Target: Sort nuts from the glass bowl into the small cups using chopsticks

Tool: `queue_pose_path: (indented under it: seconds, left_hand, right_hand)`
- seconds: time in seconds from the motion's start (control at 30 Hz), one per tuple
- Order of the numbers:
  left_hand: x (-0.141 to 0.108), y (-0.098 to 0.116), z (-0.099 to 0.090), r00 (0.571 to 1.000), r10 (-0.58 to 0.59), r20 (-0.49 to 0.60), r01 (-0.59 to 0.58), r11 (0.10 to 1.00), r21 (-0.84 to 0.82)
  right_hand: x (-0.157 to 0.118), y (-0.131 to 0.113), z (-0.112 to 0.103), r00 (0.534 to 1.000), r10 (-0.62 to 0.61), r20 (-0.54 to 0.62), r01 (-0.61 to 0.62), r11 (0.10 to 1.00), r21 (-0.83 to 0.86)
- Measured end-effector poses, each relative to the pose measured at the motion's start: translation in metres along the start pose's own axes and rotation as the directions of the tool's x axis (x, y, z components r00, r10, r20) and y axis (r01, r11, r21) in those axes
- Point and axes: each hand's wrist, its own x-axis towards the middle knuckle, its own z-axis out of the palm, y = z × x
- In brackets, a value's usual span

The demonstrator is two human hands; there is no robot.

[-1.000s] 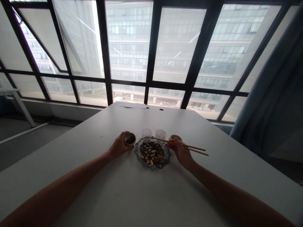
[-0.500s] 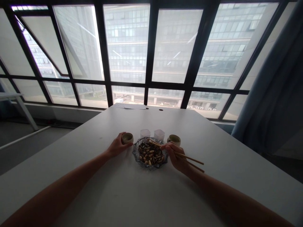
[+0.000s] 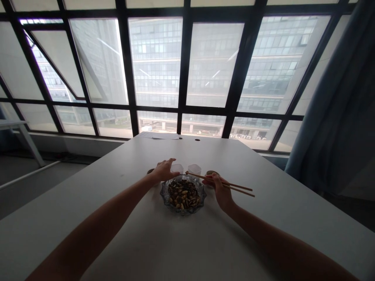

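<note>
My right hand (image 3: pixel 219 188) grips a pair of wooden chopsticks (image 3: pixel 237 186). Their tips are close together beside the two small clear cups, over the far rim of the glass bowl (image 3: pixel 165 200); a tiny piece seems to be at the tips, too small to name. In the bowl lies a heap of seeds and peanuts (image 3: pixel 184 195). With thumb and fingers apart, my left hand (image 3: pixel 164 170) reaches to the left clear cup (image 3: pixel 177 169); whether it touches is unclear. The right clear cup (image 3: pixel 194 169) stands beside it. My left hand mostly covers one ceramic cup (image 3: pixel 150 171).
Another ceramic cup (image 3: pixel 212 172) stands behind my right hand, partly hidden. White paper (image 3: pixel 161 136) lies at the far end of the white table (image 3: pixel 187 246). Windows rise beyond it, and a blue curtain (image 3: pixel 328 105) hangs on the right.
My left hand has let go of the left ceramic cup and moved right, toward the clear cup. The chopstick tips have lifted from the heap to the bowl's far side.
</note>
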Motion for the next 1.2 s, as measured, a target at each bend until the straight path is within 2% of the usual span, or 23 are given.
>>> queue_pose_path:
  seconds: [0.1,0.17,0.23,0.27,0.33,0.4,0.43,0.57,0.63,0.7,0.8,0.9,1.03,1.1,1.2]
  left_hand:
    - [0.01,-0.004,0.004,0.998,-0.03,0.063,0.036,0.993,-0.112]
    - [0.012,-0.01,0.005,0.999,0.043,-0.019,-0.046,0.984,-0.174]
    - [0.01,-0.013,0.006,0.969,0.169,-0.178,-0.197,0.968,-0.157]
    - [0.009,-0.014,0.006,0.942,0.231,-0.245,-0.267,0.955,-0.125]
    - [0.005,-0.014,0.006,0.893,0.325,-0.311,-0.361,0.93,-0.066]
    - [0.001,-0.013,0.006,0.876,0.364,-0.315,-0.398,0.916,-0.047]
    - [0.0,-0.012,0.007,0.873,0.373,-0.314,-0.407,0.912,-0.049]
    - [-0.001,-0.01,0.012,0.854,0.397,-0.335,-0.442,0.894,-0.067]
    - [-0.001,-0.01,0.014,0.847,0.407,-0.341,-0.452,0.89,-0.061]
    - [-0.001,-0.01,0.016,0.844,0.414,-0.34,-0.455,0.889,-0.047]
    - [0.0,-0.011,0.019,0.848,0.409,-0.338,-0.449,0.892,-0.049]
    - [0.004,-0.012,0.021,0.871,0.355,-0.34,-0.405,0.91,-0.085]
    - [0.012,-0.012,0.022,0.933,0.23,-0.276,-0.277,0.95,-0.145]
    - [0.017,-0.013,0.022,0.96,0.173,-0.22,-0.209,0.966,-0.15]
    - [0.022,-0.014,0.021,0.979,0.126,-0.161,-0.15,0.977,-0.15]
  right_hand:
    - [-0.001,-0.002,0.0,0.999,-0.034,0.026,0.035,0.999,-0.035]
    - [-0.002,-0.003,-0.001,0.996,-0.083,0.046,0.086,0.994,-0.074]
    - [-0.004,-0.006,-0.003,0.975,-0.202,0.09,0.214,0.967,-0.141]
    - [-0.006,-0.009,-0.004,0.948,-0.284,0.14,0.307,0.934,-0.182]
    - [-0.01,-0.015,-0.006,0.856,-0.442,0.269,0.504,0.828,-0.245]
    - [-0.015,-0.021,-0.006,0.759,-0.535,0.371,0.638,0.722,-0.266]
    - [-0.017,-0.024,-0.006,0.727,-0.56,0.397,0.675,0.687,-0.268]
    - [-0.016,-0.03,0.0,0.654,-0.622,0.43,0.749,0.611,-0.254]
    - [-0.009,-0.03,0.004,0.632,-0.635,0.444,0.769,0.584,-0.26]
    - [-0.001,-0.029,0.006,0.646,-0.587,0.488,0.756,0.58,-0.302]
    - [0.009,-0.029,0.007,0.712,-0.466,0.525,0.686,0.621,-0.379]
    - [0.012,-0.033,0.003,0.796,-0.407,0.448,0.583,0.716,-0.384]
    - [0.011,-0.045,-0.004,0.88,-0.323,0.348,0.437,0.839,-0.326]
    - [0.012,-0.05,-0.006,0.894,-0.286,0.345,0.398,0.861,-0.317]
    - [0.013,-0.053,-0.008,0.875,-0.231,0.426,0.389,0.859,-0.333]
